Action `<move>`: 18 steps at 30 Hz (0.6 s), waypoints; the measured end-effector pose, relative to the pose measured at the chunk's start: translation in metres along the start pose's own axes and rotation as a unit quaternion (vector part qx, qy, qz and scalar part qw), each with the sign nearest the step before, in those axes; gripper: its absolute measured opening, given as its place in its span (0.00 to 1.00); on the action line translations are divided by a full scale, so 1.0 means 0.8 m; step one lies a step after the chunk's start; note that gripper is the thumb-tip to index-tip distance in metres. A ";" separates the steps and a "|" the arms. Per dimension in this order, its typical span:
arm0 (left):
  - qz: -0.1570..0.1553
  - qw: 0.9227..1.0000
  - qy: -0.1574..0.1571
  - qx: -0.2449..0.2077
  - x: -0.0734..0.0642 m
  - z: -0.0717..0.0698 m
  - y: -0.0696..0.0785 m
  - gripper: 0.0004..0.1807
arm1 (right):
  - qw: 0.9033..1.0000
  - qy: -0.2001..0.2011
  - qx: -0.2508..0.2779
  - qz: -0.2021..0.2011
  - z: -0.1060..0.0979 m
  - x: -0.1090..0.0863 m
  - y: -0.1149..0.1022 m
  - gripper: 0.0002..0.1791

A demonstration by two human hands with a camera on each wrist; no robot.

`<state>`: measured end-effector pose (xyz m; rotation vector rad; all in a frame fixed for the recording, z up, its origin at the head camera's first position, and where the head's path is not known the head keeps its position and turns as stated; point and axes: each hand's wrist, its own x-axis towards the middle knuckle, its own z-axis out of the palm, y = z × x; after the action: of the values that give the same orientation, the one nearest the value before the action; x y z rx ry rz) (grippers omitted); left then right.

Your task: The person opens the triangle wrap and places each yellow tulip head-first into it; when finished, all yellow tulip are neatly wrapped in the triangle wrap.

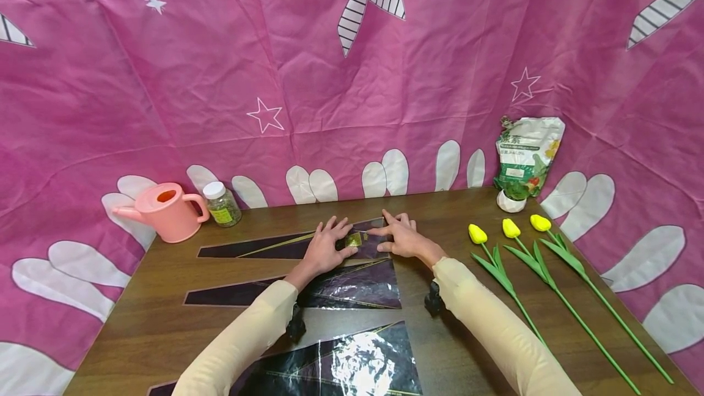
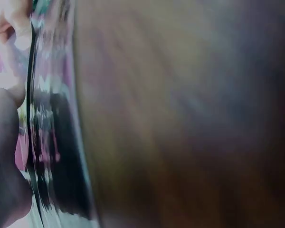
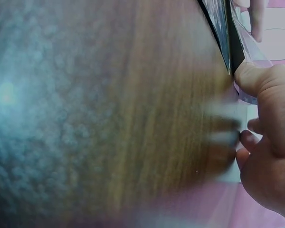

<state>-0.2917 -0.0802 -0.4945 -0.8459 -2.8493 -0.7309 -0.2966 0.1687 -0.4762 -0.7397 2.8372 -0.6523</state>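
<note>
Farthest dark wrapper point(image 1: 291, 248) lies on the table point(image 1: 445, 219) under both hands, long axis left-right, right hand point(image 1: 404, 238) nearer its wide end, left hand point(image 1: 324, 246) mid-body, fingers splayed on both, neither visibly pinching

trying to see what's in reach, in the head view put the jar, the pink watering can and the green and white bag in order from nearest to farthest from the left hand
From the left hand:
1. Jar: to its left, near the back edge.
2. Pink watering can: farther left, past the jar.
3. Green and white bag: far right, at the back.
</note>
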 end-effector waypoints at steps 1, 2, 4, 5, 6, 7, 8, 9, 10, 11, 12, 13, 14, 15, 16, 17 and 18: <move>-0.002 1.000 -0.009 0.003 0.002 0.001 0.001 0.34 | 1.000 -0.001 0.000 -0.001 -0.001 0.000 0.000 0.26; -0.006 1.000 -0.015 0.002 0.004 0.002 0.002 0.34 | 1.000 -0.003 0.000 -0.001 -0.001 0.000 -0.001 0.26; -0.012 1.000 -0.022 0.003 0.006 0.003 0.003 0.33 | 1.000 -0.006 0.003 -0.002 -0.002 -0.001 -0.003 0.27; -0.014 1.000 -0.024 0.004 0.007 0.004 0.004 0.33 | 1.000 -0.007 0.005 -0.001 -0.002 -0.001 -0.003 0.27; -0.018 1.000 -0.025 0.007 0.007 0.004 0.004 0.32 | 1.000 -0.008 0.005 0.000 -0.002 -0.001 -0.004 0.27; -0.021 0.999 -0.024 0.009 0.008 0.004 0.004 0.31 | 1.000 -0.008 0.007 0.002 -0.003 -0.001 -0.004 0.27; -0.022 0.999 -0.023 0.010 0.008 0.004 0.005 0.30 | 1.000 -0.007 0.007 0.003 -0.003 -0.002 -0.005 0.27; -0.023 0.999 -0.023 0.012 0.009 0.004 0.006 0.29 | 1.000 -0.007 0.007 0.004 -0.003 -0.002 -0.005 0.27; -0.023 0.999 -0.022 0.013 0.009 0.004 0.006 0.28 | 1.000 -0.006 0.006 0.004 -0.004 -0.002 -0.005 0.27; -0.023 0.999 -0.020 0.014 0.009 0.005 0.007 0.27 | 1.000 -0.005 0.006 0.005 -0.004 -0.003 -0.005 0.27; -0.023 0.999 -0.018 0.013 0.009 0.005 0.007 0.27 | 1.000 -0.005 0.006 0.005 -0.004 -0.003 -0.005 0.27; -0.025 1.000 -0.015 0.009 0.009 0.005 0.008 0.26 | 1.000 -0.005 0.006 0.006 -0.004 -0.003 -0.004 0.27; -0.026 1.000 -0.012 0.005 0.009 0.005 0.008 0.25 | 1.000 -0.004 0.007 0.006 -0.004 -0.003 -0.004 0.26; -0.026 1.000 -0.008 0.002 0.009 0.006 0.009 0.25 | 1.000 -0.004 0.007 0.006 -0.003 -0.004 -0.004 0.26; -0.028 1.000 -0.005 0.000 0.008 0.006 0.009 0.24 | 1.000 -0.004 0.008 0.007 -0.003 -0.004 -0.004 0.26; -0.028 1.000 -0.002 -0.002 0.008 0.007 0.009 0.24 | 1.000 -0.004 0.008 0.006 -0.003 -0.004 -0.003 0.26; -0.028 1.000 0.000 -0.001 0.007 0.007 0.009 0.23 | 1.000 -0.004 0.008 0.006 -0.002 -0.004 -0.003 0.26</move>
<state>-0.2921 -0.0694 -0.4955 -0.7685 -2.8828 -0.7399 -0.2929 0.1691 -0.4733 -0.7214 2.8230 -0.6672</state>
